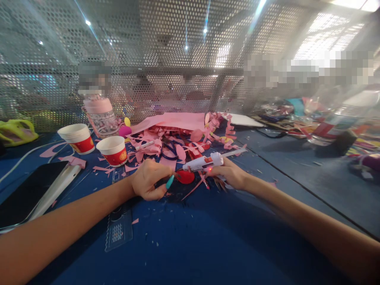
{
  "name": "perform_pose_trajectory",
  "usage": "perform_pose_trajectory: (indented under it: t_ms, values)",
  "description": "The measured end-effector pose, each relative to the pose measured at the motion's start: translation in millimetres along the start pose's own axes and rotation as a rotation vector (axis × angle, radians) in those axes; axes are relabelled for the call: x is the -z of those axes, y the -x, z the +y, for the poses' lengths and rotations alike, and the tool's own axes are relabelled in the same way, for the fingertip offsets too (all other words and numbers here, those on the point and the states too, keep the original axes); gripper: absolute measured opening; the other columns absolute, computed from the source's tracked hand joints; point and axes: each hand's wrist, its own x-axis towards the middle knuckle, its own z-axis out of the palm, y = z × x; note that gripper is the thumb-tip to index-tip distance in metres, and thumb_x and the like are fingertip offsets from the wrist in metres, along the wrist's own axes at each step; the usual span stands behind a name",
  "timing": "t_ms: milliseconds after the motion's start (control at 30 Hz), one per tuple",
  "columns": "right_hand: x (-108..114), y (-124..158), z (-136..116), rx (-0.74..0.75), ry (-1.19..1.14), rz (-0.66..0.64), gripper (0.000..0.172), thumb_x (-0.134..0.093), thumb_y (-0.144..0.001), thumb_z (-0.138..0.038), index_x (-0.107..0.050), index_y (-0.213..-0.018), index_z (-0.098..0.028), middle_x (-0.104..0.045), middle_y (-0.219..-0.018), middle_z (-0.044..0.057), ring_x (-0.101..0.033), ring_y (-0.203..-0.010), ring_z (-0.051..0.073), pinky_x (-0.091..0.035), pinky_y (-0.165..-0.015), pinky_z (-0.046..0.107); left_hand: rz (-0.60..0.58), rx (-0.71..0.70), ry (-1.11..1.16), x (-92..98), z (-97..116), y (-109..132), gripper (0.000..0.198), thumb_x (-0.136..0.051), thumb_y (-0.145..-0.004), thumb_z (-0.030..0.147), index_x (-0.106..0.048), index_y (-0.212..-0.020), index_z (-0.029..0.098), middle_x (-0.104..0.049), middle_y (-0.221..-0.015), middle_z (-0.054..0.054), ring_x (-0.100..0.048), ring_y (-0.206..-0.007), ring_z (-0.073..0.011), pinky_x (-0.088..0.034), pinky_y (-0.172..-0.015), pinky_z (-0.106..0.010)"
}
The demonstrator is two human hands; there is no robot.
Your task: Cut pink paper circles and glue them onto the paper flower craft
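Observation:
My right hand [230,174] grips a white glue gun [204,161] with an orange-red label and a small red light. A translucent glue stick [237,151] sticks out of its back end, and its nozzle points left. Under the nozzle is a round red disc [185,177]. My left hand [152,180] is closed in a pinch at the disc's left edge, with a teal tip showing at the thumb. Its other fingertips are partly hidden. Just beyond both hands lies a heap of pink paper scraps [148,152], with strips and cut ovals.
Two red-and-white paper cups [113,152] stand at left, before a pink-lidded bottle [101,114]. A phone [32,194], a clear ruler [118,229] and white cables lie on the blue table [192,245]. Behind is a perforated metal screen [178,47]; at right, a plastic bottle [335,122].

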Motion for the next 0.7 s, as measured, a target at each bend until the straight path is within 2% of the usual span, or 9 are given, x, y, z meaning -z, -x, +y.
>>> perform_pose_trajectory:
  t_ms: [200, 700]
  values:
    - [-0.6, 0.1, -0.5, 0.009, -0.029, 0.006, 0.014, -0.051, -0.051, -0.024, -0.056, -0.061, -0.015, -0.044, -0.034, -0.006, -0.033, -0.028, 0.007, -0.024, -0.029, 0.020, 0.002, 0.019, 0.018, 0.5, 0.8, -1.5, 0.012, -0.038, -0.079, 0.025, -0.046, -0.072, 0.020, -0.055, -0.052, 0.001, -0.049, -0.041, -0.0108, -0.037, -0.039, -0.022]
    - [5.6, -0.6, 0.1, -0.008, 0.055, 0.033, 0.009, -0.051, -0.054, -0.024, -0.052, -0.058, -0.016, -0.041, -0.033, -0.006, -0.034, -0.029, 0.007, -0.025, -0.032, 0.021, -0.010, 0.032, 0.021, 0.3, 0.7, -1.5, 0.016, -0.037, -0.081, 0.027, -0.045, -0.070, 0.019, -0.054, -0.051, 0.001, -0.048, -0.041, -0.0102, -0.037, -0.039, -0.022]
